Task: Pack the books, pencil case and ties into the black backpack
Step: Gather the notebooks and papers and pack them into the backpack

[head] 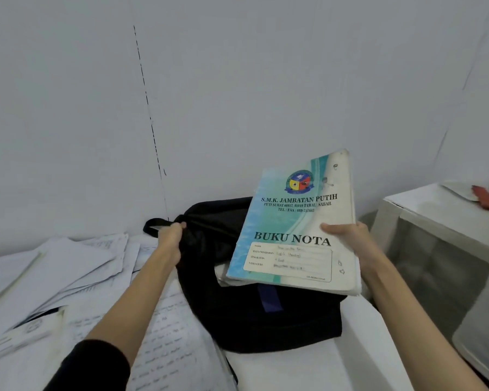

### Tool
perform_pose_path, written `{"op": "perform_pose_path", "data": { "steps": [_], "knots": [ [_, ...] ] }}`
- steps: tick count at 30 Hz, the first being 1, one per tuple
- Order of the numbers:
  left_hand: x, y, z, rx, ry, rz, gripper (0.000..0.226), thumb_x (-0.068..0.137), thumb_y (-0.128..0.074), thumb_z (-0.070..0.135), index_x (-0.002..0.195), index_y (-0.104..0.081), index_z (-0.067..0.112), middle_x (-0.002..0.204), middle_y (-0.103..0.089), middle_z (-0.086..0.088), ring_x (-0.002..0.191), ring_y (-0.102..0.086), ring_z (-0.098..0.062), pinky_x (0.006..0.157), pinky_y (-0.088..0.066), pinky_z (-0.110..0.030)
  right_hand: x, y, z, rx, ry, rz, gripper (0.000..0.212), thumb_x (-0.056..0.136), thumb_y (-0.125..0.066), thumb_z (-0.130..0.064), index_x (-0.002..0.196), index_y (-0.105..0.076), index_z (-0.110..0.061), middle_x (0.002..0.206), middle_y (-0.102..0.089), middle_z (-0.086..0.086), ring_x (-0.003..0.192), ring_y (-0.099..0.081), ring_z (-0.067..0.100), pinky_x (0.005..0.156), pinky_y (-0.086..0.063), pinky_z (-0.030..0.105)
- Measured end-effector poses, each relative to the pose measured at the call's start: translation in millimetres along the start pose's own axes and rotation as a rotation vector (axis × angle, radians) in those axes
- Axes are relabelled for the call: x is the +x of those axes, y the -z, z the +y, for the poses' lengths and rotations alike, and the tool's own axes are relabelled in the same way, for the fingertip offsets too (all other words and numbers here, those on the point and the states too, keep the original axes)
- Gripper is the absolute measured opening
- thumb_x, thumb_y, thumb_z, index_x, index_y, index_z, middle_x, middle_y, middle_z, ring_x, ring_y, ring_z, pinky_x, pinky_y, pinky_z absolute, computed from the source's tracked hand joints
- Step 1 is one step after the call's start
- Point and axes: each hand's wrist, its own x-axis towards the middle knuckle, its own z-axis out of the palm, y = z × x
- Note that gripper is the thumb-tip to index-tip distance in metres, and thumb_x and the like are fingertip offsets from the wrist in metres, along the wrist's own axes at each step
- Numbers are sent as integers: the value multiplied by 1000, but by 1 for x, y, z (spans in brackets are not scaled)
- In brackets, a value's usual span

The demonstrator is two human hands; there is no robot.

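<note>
Together, both hands work over a black backpack (237, 306) lying on a paper-strewn surface. The left hand (171, 235) clutches its top edge, apparently holding the mouth open, while the right hand (347, 235) grasps a teal "BUKU NOTA" notebook stack (291, 221) tilted above the opening, seemingly ready to slide in.

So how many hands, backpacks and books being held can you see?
Hands: 2, the left hand gripping the black backpack and the right hand holding the books
Backpacks: 1
Books held: at least 2, a blue "Buku Nota" notebook on top of more in the stack; exact count unclear
Total: at least 5
</note>
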Motion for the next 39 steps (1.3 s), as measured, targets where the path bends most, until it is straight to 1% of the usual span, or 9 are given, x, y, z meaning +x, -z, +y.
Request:
{"op": "perform_pose_path", "data": {
  "steps": [5,12,16,21,25,28,31,36,39],
  "knots": [
    [-3,-20,46,-72,-110,51,28,90,-54,9,115,-60,-2,104,-62,-15,89,-56,-27,80,-48,-37,7,1,23,28,-21,170,24,80,-60,11,102,-58,2,65,-71,9,51,-68,19,42,-54,26],
    [-39,-53,64,305,-492,-107,27,94,-53,32,87,-59,6,80,-59,-6,77,-55,-20,68,-41,-29,26,-56,89,107,15,572,37,87,-55,0,124,-53,1,121,-61,17,101,-60,29,85,-46,32],
    [-56,-56,60,660,-795,-157,40,96,-49,34,66,-39,9,61,-40,-5,56,-36,-14,51,-24,-23,30,-104,123,172,-88,372,48,89,-62,-14,129,-36,-7,117,-61,12,98,-64,32,86,-54,49],
    [-60,-44,59,743,-855,-176,43,96,-49,31,62,-32,12,56,-32,-2,51,-31,-13,45,-21,-20,21,-136,122,163,-484,-177,21,97,-46,-19,86,-50,-1,64,-67,21,46,-65,28,41,-51,26],
    [-60,-35,61,805,-844,-199,44,96,-50,29,60,-32,12,55,-32,-2,50,-31,-13,46,-21,-20,16,-128,104,-244,-389,-395,26,95,-49,-23,83,-59,-3,56,-67,10,34,-56,17,33,-36,16],
    [-60,-33,61,842,-839,-208,46,96,-50,28,58,-27,15,53,-29,1,49,-29,-12,44,-24,-19,28,-100,93,-662,-27,-261,19,91,-57,-25,85,-61,-7,65,-68,7,46,-56,16,46,-41,24],
    [-59,-35,59,882,-883,-188,42,96,-49,29,61,-38,9,56,-40,-3,54,-38,-16,52,-29,-22,50,-58,82,-1195,238,-51,17,85,-62,-30,95,-63,-16,96,-65,3,87,-59,21,72,-49,31],
    [-61,-45,54,902,-973,-191,28,97,-46,28,123,-54,23,101,-67,-3,85,-60,-21,80,-47,-34,80,-1,77,-1277,118,264,49,88,-59,-29,127,-43,-4,130,-44,16,121,-39,31,94,-39,39],
    [-64,-51,53,903,-996,-224,30,97,-47,27,127,-51,31,105,-67,-2,88,-60,-23,86,-48,-38,90,5,85,-1179,-16,317,59,86,-64,-36,127,-41,-1,131,-41,20,122,-38,34,97,-40,41]
  ]
}}
